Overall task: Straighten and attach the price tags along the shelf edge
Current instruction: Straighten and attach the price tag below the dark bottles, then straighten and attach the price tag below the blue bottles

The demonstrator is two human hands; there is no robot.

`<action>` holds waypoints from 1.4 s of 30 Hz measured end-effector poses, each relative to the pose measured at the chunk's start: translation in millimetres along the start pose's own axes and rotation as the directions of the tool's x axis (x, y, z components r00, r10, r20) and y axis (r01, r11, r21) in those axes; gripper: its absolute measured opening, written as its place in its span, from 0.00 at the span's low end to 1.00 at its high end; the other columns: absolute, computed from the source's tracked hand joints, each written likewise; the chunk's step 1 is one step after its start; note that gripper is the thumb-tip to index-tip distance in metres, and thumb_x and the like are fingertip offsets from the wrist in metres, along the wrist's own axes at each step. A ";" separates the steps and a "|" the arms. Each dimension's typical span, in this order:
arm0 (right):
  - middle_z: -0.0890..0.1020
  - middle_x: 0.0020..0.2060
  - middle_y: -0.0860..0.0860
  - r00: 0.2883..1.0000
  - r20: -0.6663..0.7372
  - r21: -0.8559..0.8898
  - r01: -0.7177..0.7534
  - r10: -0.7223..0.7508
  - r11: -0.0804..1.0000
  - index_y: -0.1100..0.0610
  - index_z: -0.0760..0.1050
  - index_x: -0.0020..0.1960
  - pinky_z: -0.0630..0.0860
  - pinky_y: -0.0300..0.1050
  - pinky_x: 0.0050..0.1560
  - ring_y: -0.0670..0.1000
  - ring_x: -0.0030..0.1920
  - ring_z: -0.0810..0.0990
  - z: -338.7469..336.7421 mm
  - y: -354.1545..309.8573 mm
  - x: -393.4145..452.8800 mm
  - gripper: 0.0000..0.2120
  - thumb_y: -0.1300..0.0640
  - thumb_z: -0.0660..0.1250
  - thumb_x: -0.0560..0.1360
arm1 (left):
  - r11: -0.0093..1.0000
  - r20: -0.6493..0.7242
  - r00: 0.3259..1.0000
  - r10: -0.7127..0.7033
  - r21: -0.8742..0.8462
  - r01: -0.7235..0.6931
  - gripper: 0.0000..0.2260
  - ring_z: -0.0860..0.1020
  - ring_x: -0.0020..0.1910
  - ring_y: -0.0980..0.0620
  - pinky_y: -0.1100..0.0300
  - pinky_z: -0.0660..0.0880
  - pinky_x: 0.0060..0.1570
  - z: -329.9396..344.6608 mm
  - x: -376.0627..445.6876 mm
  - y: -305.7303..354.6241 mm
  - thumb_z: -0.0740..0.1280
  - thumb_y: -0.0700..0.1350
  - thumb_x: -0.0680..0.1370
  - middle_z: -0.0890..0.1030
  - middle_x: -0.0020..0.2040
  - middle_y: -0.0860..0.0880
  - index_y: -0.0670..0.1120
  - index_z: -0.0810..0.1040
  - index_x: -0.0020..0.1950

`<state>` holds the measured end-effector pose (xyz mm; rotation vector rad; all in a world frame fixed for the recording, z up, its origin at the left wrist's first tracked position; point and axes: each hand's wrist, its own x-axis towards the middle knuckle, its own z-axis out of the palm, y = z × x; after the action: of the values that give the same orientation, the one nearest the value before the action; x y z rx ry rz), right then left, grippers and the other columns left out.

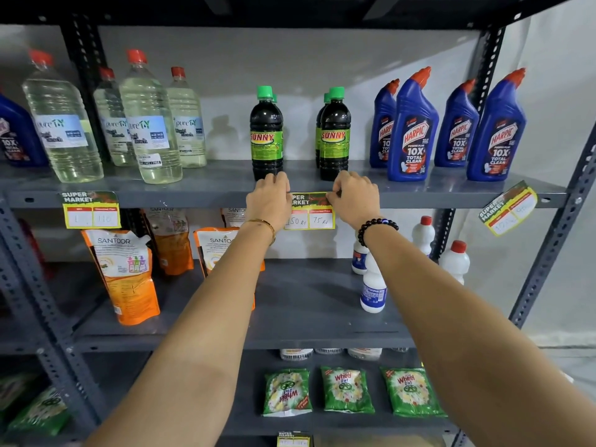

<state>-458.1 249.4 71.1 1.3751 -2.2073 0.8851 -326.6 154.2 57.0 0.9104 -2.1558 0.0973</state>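
A yellow and green price tag hangs level on the front edge of the grey shelf, below two dark Sunny bottles. My left hand covers the tag's upper left corner and my right hand pinches its upper right corner. A second tag sits straight on the same edge at the left. A third tag at the right end hangs tilted, its right side higher.
Clear bleach bottles, Sunny bottles and blue Harpic bottles stand on the shelf above the tags. Orange Santoor pouches and white bottles fill the shelf below. Green Wheel packets lie lower down, with another tag beneath.
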 end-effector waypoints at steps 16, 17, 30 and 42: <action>0.77 0.56 0.58 0.999 -0.029 -0.087 -0.044 0.042 0.995 0.60 0.67 0.60 0.71 0.57 0.58 0.62 0.57 0.74 12.1 -9.0 -3.4 0.25 0.46 0.68 0.72 | 0.998 -0.013 0.998 -0.056 0.023 0.056 0.16 0.74 0.55 0.41 0.48 0.75 0.45 6.7 2.1 10.6 0.67 0.48 0.75 0.75 0.56 0.42 0.43 0.69 0.59; 0.76 0.58 0.58 1.000 -0.006 -0.072 -0.019 0.019 0.997 0.60 0.66 0.62 0.70 0.57 0.59 0.62 0.58 0.73 11.3 -6.7 -6.7 0.25 0.47 0.68 0.73 | 0.998 -0.015 0.998 -0.059 0.018 0.059 0.17 0.73 0.56 0.41 0.47 0.75 0.46 8.0 -0.2 12.5 0.67 0.48 0.76 0.75 0.57 0.41 0.42 0.68 0.59; 0.64 0.73 0.60 0.972 -0.219 -0.137 -0.121 0.089 0.983 0.63 0.58 0.72 0.56 0.57 0.75 0.60 0.74 0.57 -71.1 176.0 -69.0 0.25 0.61 0.59 0.77 | 0.959 0.015 0.959 0.283 -0.041 -0.282 0.21 0.54 0.75 0.37 0.45 0.47 0.75 69.9 -24.1 153.4 0.62 0.48 0.79 0.61 0.74 0.38 0.40 0.66 0.69; 0.59 0.74 0.61 0.998 -0.059 -0.310 0.001 -0.020 0.951 0.55 0.56 0.74 0.55 0.61 0.74 0.63 0.75 0.54 -136.2 321.5 -29.9 0.25 0.61 0.59 0.78 | 0.979 0.048 0.985 0.164 -0.130 -0.157 0.15 0.50 0.76 0.37 0.46 0.46 0.76 144.8 -14.0 315.5 0.65 0.51 0.77 0.53 0.78 0.39 0.41 0.80 0.56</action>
<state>-733.6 465.3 52.9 1.1925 -2.1771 0.5372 -613.0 346.2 14.4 0.6740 -2.2603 0.0142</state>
